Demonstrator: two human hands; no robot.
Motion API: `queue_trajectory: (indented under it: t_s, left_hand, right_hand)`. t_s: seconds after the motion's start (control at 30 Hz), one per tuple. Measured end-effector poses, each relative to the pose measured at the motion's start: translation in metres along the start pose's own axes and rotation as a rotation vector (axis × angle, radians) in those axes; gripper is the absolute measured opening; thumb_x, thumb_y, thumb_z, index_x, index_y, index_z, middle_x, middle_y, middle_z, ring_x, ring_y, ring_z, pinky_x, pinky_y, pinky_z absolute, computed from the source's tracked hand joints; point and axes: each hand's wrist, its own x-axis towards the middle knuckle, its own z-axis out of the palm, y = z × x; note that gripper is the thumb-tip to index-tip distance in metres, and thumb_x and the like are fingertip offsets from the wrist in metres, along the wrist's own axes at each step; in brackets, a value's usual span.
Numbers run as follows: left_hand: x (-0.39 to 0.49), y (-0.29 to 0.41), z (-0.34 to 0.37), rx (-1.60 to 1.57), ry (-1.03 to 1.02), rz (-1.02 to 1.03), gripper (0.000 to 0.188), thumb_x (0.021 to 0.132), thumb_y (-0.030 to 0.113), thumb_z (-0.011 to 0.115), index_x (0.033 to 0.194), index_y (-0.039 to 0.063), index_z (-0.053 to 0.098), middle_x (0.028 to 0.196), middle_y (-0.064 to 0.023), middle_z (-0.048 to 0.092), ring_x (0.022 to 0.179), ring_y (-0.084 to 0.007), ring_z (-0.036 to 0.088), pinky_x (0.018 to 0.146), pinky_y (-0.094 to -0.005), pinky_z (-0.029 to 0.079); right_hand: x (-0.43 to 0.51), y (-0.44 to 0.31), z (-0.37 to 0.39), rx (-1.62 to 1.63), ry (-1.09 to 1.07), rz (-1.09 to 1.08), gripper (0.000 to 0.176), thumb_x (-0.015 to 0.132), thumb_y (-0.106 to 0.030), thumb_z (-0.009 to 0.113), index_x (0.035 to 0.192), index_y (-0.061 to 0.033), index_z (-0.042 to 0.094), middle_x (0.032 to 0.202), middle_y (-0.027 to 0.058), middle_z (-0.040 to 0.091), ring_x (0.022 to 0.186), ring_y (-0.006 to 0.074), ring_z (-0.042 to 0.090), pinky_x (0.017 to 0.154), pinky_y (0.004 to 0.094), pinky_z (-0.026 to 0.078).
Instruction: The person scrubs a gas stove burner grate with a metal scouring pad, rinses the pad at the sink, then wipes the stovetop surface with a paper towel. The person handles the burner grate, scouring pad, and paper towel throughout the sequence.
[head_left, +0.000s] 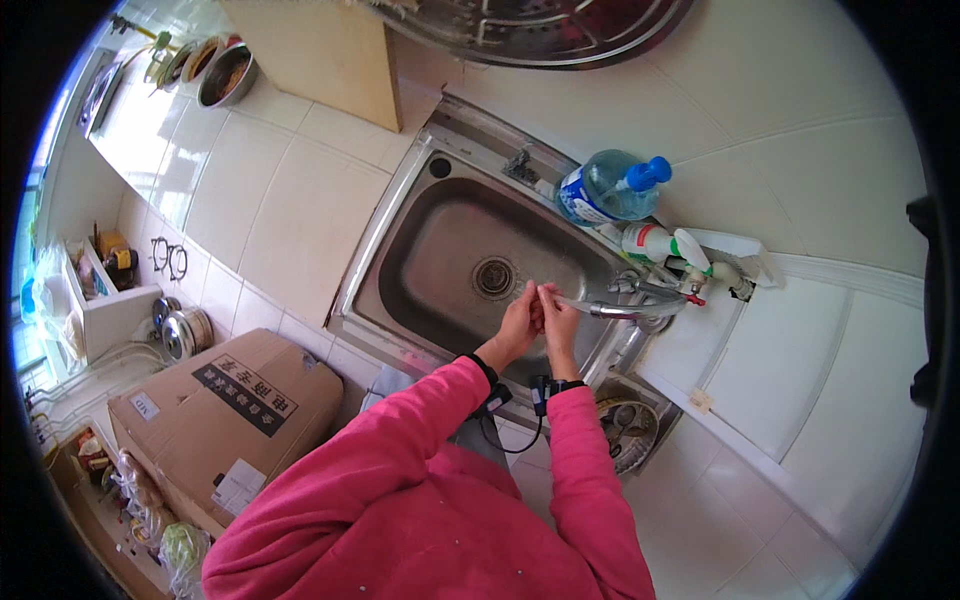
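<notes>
My left hand and my right hand meet over the front part of a stainless steel sink, fingertips touching. Water from the curved chrome faucet seems to run onto them. The fingers are bent and overlap, so whether something small lies between them is hidden. The round drain strainer shows just beyond my fingers. Behind the basin stand a large clear pump bottle with a blue top and a white spray bottle. Dark bands with small devices circle both wrists.
A steel wool scrubber lies on the sink's back ledge. A basket with utensils sits beside my right forearm. A large cardboard box stands at the left. Metal bowls rest on the tiled counter. A large steamer tray is overhead.
</notes>
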Motion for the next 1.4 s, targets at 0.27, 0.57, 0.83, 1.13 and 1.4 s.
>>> queue_trajectory:
  t_s: [0.27, 0.57, 0.83, 1.13, 1.4]
  left_hand:
    - [-0.012, 0.022, -0.002, -0.079, -0.102, 0.003, 0.041, 0.103, 0.039, 0.042, 0.126, 0.01, 0.059, 0.108, -0.0027, 0.066, 0.074, -0.0128, 0.053, 0.064, -0.029, 0.041]
    - [0.002, -0.005, 0.015, 0.13, 0.162, 0.223, 0.026, 0.096, 0.024, 0.06, 0.114, 0.006, 0.066, 0.089, 0.0017, 0.063, 0.072, -0.0047, 0.051, 0.058, -0.0224, 0.038]
    - [0.003, 0.007, -0.018, -0.055, 0.116, -0.047, 0.043, 0.101, 0.042, 0.047, 0.119, 0.006, 0.062, 0.096, -0.0049, 0.065, 0.086, -0.017, 0.06, 0.076, -0.0308, 0.047]
    - [-0.005, 0.021, -0.022, -0.109, 0.083, -0.09, 0.053, 0.101, 0.048, 0.043, 0.126, 0.003, 0.058, 0.106, -0.0067, 0.066, 0.095, -0.019, 0.062, 0.088, -0.0339, 0.048]
    - [-0.013, 0.047, 0.014, 0.166, -0.307, -0.178, 0.046, 0.102, 0.039, 0.046, 0.126, 0.003, 0.06, 0.086, -0.0031, 0.063, 0.076, -0.0126, 0.062, 0.075, -0.0281, 0.053]
  right_hand:
    - [-0.014, -0.02, 0.002, 0.124, -0.15, 0.02, 0.029, 0.096, -0.031, 0.062, 0.081, -0.0061, 0.065, 0.062, -0.0044, 0.056, 0.05, 0.0044, 0.044, 0.043, 0.021, 0.026]
    - [0.001, 0.011, 0.005, -0.384, 0.097, -0.26, 0.039, 0.098, -0.033, 0.059, 0.075, -0.0031, 0.066, 0.058, -0.005, 0.05, 0.048, 0.0044, 0.039, 0.044, 0.0247, 0.028]
    - [-0.01, -0.01, -0.01, 0.458, -0.275, 0.297, 0.035, 0.1, -0.035, 0.053, 0.104, -0.0036, 0.067, 0.081, -0.0028, 0.056, 0.065, 0.0067, 0.047, 0.054, 0.0208, 0.037]
    - [-0.016, -0.018, -0.016, 1.058, -0.657, 0.439, 0.05, 0.099, -0.046, 0.051, 0.123, -0.0032, 0.061, 0.09, -0.0004, 0.049, 0.073, 0.0087, 0.044, 0.057, 0.0188, 0.037]
    - [-0.018, -0.026, -0.025, 0.968, -0.507, 0.465, 0.035, 0.1, -0.036, 0.052, 0.108, -0.0037, 0.062, 0.081, -0.0008, 0.049, 0.06, 0.0057, 0.043, 0.041, 0.0146, 0.031]
